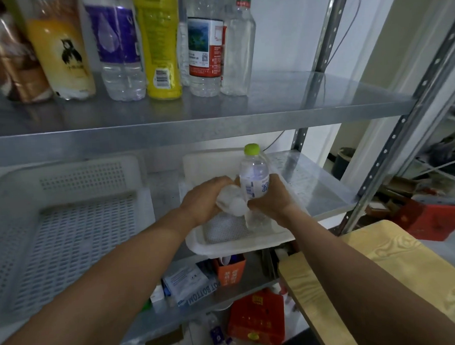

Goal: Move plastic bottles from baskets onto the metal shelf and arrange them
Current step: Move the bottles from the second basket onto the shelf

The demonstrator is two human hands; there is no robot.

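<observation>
The clear bottle with the green cap may be empty, so it is likely light and easy to squash. Its smooth sides could slip. It is best to hold it round the middle, not too hard. The right hand has its fingers wrapped round this bottle, which stands up over the small basket. At 9 o'clock from it, the left hand is curled round a white bottle that is tipped over. The metal shelf is at 12 o'clock.

Dim, even indoor light; soft glare on the metal shelf; wide-angle bending at edges; bottles top left blurred.
</observation>
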